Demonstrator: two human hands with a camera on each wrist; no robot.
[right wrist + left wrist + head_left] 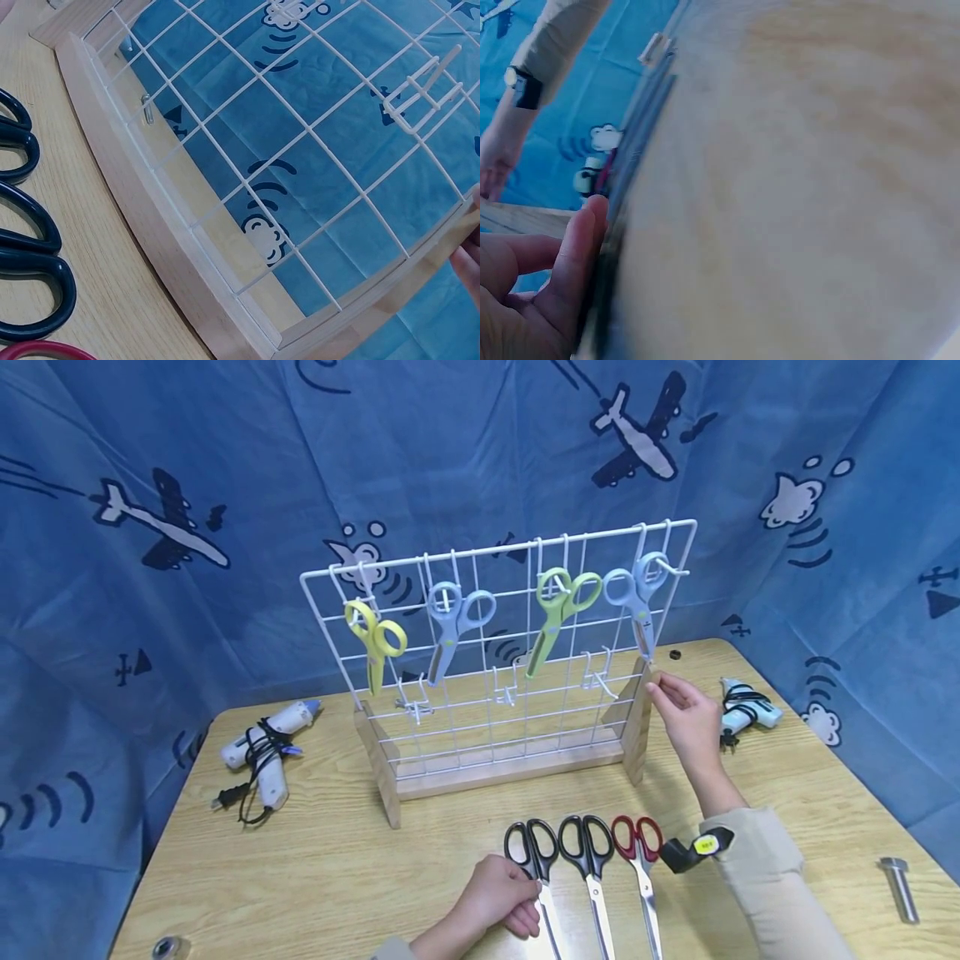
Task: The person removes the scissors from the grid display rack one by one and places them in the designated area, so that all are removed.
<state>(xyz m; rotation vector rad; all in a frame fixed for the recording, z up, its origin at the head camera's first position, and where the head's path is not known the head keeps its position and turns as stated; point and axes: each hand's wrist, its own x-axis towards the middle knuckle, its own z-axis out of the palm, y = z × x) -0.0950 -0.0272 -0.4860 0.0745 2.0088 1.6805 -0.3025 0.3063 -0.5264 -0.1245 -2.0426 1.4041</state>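
Note:
My right hand (687, 718) grips the top of the right wooden post of a white wire grid rack (480, 739); its fingertips also show on the wood in the right wrist view. My left hand (498, 893) rests low beside the leftmost black-handled scissors (531, 852), fingertips at their pivot, fingers loosely bent. Next to these lie another black-handled pair of scissors (587, 847) and red-handled scissors (637, 843), blades toward me. From hooks on the rack hang yellow scissors (375, 639), blue scissors (448, 627), green scissors (555, 610) and another blue pair of scissors (639, 597).
Bare hooks (416, 703) sit lower on the grid. A white glue gun (270, 743) with wrapped cord lies left, a light blue glue gun (750, 710) right. A metal bolt (898, 889) lies at the right, a round metal piece (169, 947) front left. A blue curtain (480, 460) hangs behind.

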